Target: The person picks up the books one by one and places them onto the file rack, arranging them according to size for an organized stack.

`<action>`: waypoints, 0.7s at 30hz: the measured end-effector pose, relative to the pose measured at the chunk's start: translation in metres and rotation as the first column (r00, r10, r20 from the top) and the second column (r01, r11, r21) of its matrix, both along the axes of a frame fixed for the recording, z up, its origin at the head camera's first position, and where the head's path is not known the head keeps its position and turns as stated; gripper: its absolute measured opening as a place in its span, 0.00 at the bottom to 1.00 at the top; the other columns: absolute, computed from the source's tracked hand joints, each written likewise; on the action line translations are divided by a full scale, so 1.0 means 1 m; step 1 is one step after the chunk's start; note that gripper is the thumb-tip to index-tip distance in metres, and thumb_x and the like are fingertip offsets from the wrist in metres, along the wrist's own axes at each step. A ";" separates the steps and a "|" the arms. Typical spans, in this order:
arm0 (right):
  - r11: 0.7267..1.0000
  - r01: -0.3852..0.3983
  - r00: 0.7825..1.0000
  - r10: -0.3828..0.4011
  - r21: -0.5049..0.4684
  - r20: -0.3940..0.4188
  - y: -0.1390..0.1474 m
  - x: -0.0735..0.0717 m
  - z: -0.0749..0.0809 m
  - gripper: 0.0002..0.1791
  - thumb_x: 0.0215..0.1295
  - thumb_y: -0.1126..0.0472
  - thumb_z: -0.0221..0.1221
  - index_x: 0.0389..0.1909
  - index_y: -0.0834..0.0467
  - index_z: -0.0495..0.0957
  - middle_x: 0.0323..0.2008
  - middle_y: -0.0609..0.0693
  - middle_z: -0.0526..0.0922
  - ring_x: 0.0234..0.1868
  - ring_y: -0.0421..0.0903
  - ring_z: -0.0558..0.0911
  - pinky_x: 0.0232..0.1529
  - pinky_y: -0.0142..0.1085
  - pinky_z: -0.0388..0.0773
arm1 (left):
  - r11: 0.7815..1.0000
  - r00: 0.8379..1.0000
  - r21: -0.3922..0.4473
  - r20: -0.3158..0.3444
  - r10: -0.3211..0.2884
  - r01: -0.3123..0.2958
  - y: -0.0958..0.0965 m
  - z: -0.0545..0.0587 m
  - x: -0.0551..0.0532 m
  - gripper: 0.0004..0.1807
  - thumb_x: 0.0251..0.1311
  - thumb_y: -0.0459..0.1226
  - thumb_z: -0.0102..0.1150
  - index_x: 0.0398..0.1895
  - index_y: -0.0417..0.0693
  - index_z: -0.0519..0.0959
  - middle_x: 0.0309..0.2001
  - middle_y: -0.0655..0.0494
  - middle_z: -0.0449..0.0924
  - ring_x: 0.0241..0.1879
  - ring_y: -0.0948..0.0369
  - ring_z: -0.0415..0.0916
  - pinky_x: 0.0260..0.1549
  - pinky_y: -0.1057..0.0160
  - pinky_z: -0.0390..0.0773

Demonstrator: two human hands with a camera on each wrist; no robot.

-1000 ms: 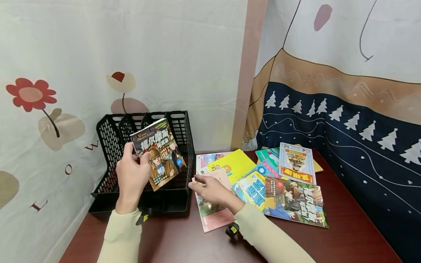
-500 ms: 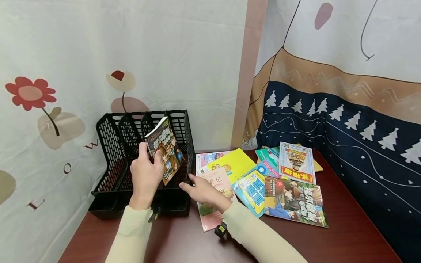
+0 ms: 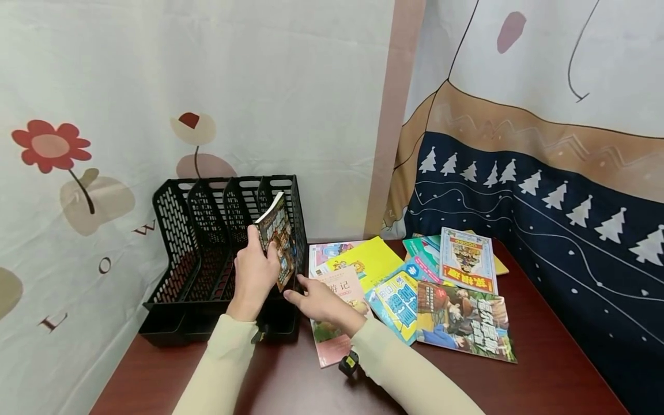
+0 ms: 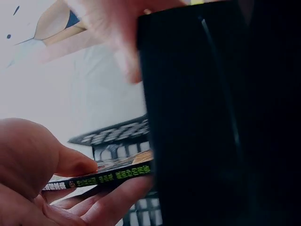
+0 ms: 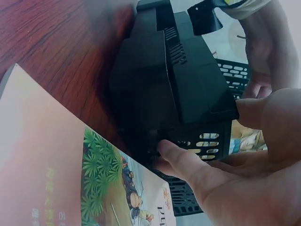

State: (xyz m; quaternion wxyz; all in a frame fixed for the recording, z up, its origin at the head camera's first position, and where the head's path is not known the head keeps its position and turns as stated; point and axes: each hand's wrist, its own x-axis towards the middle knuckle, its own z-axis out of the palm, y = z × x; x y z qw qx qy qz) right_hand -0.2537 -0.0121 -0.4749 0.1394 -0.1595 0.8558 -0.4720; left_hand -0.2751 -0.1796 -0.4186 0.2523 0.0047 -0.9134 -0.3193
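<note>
My left hand (image 3: 254,276) grips a dark illustrated paperback book (image 3: 282,239), thumb on the cover and fingers behind it. The book stands upright, spine toward me, over the rightmost slot of a black plastic magazine rack (image 3: 162,323). In the left wrist view the book's spine (image 4: 113,176) shows between thumb and fingers, partly hidden by a dark shape. My right hand (image 3: 324,302) holds the rack's right side wall near its front corner. In the right wrist view the thumb is at the upper edge and the fingertips (image 5: 167,148) press the slotted outer face.
Right of the rack lies a pink book (image 3: 332,346), overlapped by my right hand. Beyond it are a yellow book (image 3: 376,259), a blue book (image 3: 396,302), a comic-style book (image 3: 467,323) and a white-bordered book (image 3: 468,259) over others. Curtains stand behind the table (image 3: 550,346).
My left hand has carried the book rightward, from mid-rack to the rightmost slot, and turned it nearly edge-on. My right hand has shifted slightly left onto the rack's front corner.
</note>
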 end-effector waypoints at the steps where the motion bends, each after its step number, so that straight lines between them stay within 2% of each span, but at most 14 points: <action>1: 1.000 -0.001 1.000 0.001 -0.002 0.000 0.000 0.000 0.000 0.43 0.84 0.40 0.56 0.86 0.64 0.60 0.83 0.63 0.68 0.81 0.62 0.73 0.81 0.56 0.72 | 1.000 1.000 -0.005 0.001 -0.007 0.007 0.002 -0.001 -0.002 0.19 0.82 0.40 0.55 0.66 0.42 0.65 0.36 0.29 0.88 0.26 0.36 0.86 0.24 0.41 0.80; 6: 1.000 0.004 1.000 -0.004 -0.014 -0.004 0.000 -0.001 -0.001 0.45 0.82 0.39 0.57 0.85 0.64 0.62 0.82 0.63 0.71 0.80 0.61 0.75 0.79 0.55 0.74 | 0.999 0.999 -0.004 0.014 -0.051 0.052 0.014 -0.009 -0.009 0.18 0.83 0.40 0.54 0.65 0.42 0.64 0.36 0.32 0.88 0.28 0.36 0.86 0.25 0.43 0.80; 10: 0.999 0.001 1.000 -0.001 -0.034 0.003 0.000 -0.002 -0.002 0.45 0.81 0.39 0.59 0.85 0.63 0.63 0.81 0.64 0.72 0.79 0.61 0.76 0.78 0.55 0.75 | 0.997 0.997 -0.003 0.016 -0.076 0.076 0.020 -0.016 -0.014 0.18 0.82 0.39 0.57 0.65 0.43 0.64 0.42 0.32 0.89 0.34 0.34 0.89 0.30 0.39 0.83; 16: 0.998 -0.009 1.000 0.010 -0.068 0.015 0.002 -0.003 -0.001 0.45 0.79 0.41 0.62 0.85 0.65 0.63 0.80 0.66 0.73 0.77 0.61 0.78 0.74 0.55 0.78 | 0.991 0.990 -0.051 0.078 -0.117 0.121 0.023 -0.025 -0.018 0.19 0.83 0.38 0.58 0.64 0.45 0.62 0.48 0.35 0.88 0.40 0.34 0.88 0.35 0.37 0.83; 21: 0.997 -0.009 1.000 0.010 -0.070 0.019 0.004 -0.005 0.000 0.45 0.78 0.41 0.63 0.85 0.63 0.63 0.79 0.67 0.74 0.70 0.59 0.82 0.70 0.53 0.81 | 0.982 0.979 -0.071 0.120 -0.168 0.177 0.023 -0.029 -0.022 0.20 0.82 0.38 0.59 0.65 0.47 0.61 0.52 0.36 0.87 0.44 0.34 0.88 0.40 0.37 0.84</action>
